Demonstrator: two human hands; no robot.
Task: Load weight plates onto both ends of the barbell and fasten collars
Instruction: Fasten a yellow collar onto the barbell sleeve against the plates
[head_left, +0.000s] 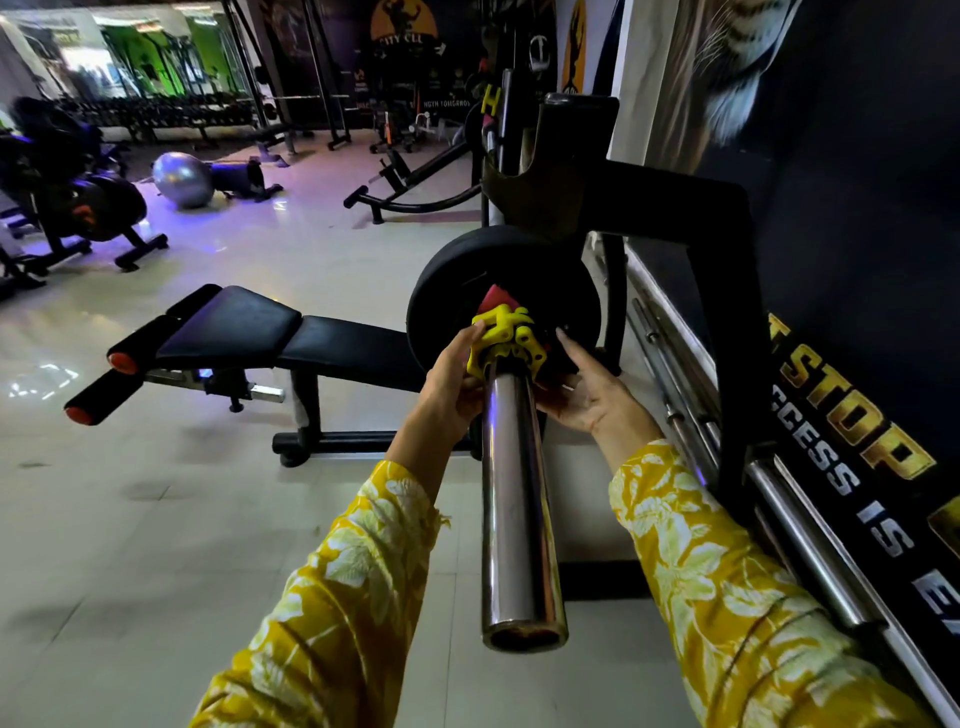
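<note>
The chrome barbell sleeve points toward me from the black rack. A black weight plate sits on it, pushed up near the rack's hook. A yellow collar with a red lever is on the sleeve, right against the plate. My left hand grips the collar's left side, thumb on top. My right hand cups the collar's right side with fingers spread against the plate. Both sleeves are yellow with a floral print.
A black padded bench stands to the left of the plate. Spare chrome bars lie along the wall on the right. A grey exercise ball and other machines are farther back on the pale tiled floor.
</note>
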